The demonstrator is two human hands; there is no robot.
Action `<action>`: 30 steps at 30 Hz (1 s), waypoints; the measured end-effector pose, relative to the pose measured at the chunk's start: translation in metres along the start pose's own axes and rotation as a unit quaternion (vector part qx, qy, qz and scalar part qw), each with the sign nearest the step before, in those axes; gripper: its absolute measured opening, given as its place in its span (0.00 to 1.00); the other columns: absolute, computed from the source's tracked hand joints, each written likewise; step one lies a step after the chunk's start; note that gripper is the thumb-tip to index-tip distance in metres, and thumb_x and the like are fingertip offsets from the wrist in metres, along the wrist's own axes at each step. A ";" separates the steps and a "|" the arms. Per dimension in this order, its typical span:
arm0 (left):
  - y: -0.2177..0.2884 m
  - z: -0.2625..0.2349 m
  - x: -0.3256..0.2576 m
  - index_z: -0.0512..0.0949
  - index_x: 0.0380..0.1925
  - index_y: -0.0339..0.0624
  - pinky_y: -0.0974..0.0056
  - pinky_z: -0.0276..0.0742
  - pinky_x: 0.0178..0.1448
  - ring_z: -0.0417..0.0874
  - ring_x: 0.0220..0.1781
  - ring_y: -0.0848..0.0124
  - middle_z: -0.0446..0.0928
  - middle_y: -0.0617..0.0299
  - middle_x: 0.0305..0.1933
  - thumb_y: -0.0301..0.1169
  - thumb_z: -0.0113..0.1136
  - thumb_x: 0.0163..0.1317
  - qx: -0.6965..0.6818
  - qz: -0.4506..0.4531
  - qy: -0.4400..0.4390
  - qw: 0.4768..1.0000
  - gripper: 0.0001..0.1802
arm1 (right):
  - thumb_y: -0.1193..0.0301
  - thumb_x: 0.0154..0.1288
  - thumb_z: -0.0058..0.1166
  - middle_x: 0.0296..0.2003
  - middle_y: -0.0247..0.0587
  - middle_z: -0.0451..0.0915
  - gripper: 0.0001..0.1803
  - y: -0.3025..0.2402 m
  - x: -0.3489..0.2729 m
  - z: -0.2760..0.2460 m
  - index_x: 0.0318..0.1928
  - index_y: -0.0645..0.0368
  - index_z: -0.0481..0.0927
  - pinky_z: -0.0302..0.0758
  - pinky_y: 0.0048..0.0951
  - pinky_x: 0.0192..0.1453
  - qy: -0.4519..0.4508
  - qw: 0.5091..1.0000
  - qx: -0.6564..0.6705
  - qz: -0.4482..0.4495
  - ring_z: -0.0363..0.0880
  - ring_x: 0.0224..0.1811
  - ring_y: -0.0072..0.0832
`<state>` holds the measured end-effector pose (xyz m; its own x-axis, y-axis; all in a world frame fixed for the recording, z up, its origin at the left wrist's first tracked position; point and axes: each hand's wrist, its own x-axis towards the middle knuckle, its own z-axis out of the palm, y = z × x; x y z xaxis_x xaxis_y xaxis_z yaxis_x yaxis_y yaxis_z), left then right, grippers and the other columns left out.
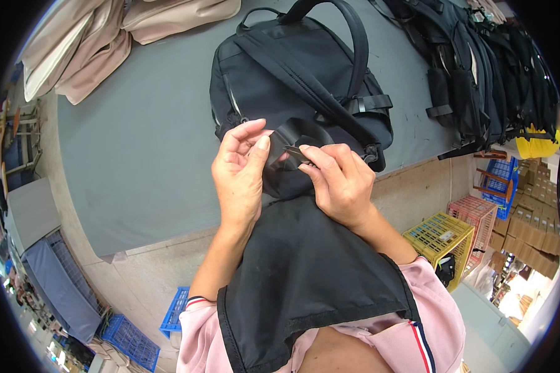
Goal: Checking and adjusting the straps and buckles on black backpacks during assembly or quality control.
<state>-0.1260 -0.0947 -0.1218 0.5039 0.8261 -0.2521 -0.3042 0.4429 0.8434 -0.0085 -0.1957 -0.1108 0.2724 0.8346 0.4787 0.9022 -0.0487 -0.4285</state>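
1. The black strap point(290, 138) curves in a loop between both hands, its end lying directly between the two sets of fingertips.
2. The left hand point(239, 171) pinches the strap's left edge, thumb against forefinger.
3. The right hand point(337, 180) pinches the strap's end, fingers pressed together.
4. The black backpack point(298, 74) lies just beyond the fingertips on the grey table point(143, 143).
5. Black fabric point(308, 273) hangs below the wrists.
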 end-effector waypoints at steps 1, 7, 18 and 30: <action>0.000 0.000 0.000 0.72 0.48 0.32 0.67 0.81 0.44 0.78 0.42 0.75 0.76 0.57 0.41 0.22 0.54 0.64 -0.001 0.000 0.000 1.000 0.13 | 0.78 0.45 0.65 0.28 0.38 0.75 0.19 -0.001 0.001 0.000 0.41 0.57 0.80 0.71 0.28 0.27 0.000 1.000 0.000 0.000 0.75 0.24 0.31; -0.002 0.002 0.001 0.72 0.47 0.32 0.66 0.82 0.45 0.79 0.40 0.75 0.77 0.58 0.40 0.23 0.54 0.64 0.016 0.017 0.013 1.000 0.12 | 0.78 0.44 0.65 0.28 0.37 0.75 0.19 0.001 -0.001 0.000 0.41 0.57 0.80 0.70 0.28 0.26 -0.006 1.000 0.007 0.001 0.74 0.23 0.30; 0.025 -0.007 -0.002 0.77 0.43 0.34 0.69 0.75 0.49 0.79 0.40 0.75 0.79 0.60 0.40 0.24 0.56 0.62 0.001 -0.101 -0.087 0.991 0.10 | 0.84 0.48 0.57 0.26 0.36 0.67 0.08 0.008 0.029 0.008 0.33 0.65 0.78 0.67 0.25 0.28 -0.059 0.940 0.310 0.129 0.69 0.26 0.24; 0.010 -0.013 0.007 0.78 0.37 0.35 0.71 0.72 0.45 0.77 0.37 0.77 0.76 0.64 0.34 0.30 0.60 0.62 0.049 -0.092 -0.063 0.993 0.09 | 0.75 0.59 0.58 0.37 0.35 0.74 0.14 -0.003 0.015 0.014 0.45 0.63 0.72 0.74 0.22 0.41 -0.036 0.830 0.462 0.311 0.75 0.37 0.20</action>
<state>-0.1358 -0.0803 -0.1213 0.6429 0.6814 -0.3498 -0.1202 0.5408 0.8325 -0.0113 -0.1753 -0.1129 0.5390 0.8377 -0.0877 -0.0555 -0.0686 -0.9961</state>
